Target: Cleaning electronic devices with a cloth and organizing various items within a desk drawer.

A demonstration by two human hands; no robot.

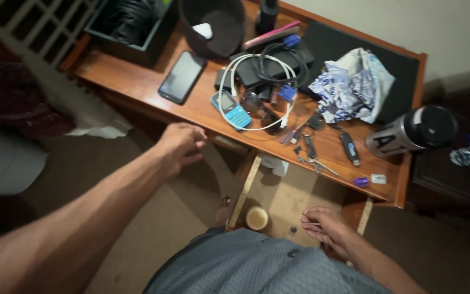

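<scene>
Hands first — the left hand [180, 146] hovers loosely curled and empty just off the desk [137, 81] edge, near the black phone [182, 76]. Best to steady it before touching anything. Moving right, the open drawer [286, 198] holds a small round tin [257, 218] — and the right hand [327, 226] rests at its front, fingers relaxed, gripping nothing.

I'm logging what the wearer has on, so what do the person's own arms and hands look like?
Both forearms are bare, with no sleeves showing. The left hand and the right hand wear no gloves, and no rings or watch can be seen. A grey textured garment covers the body below.
</scene>
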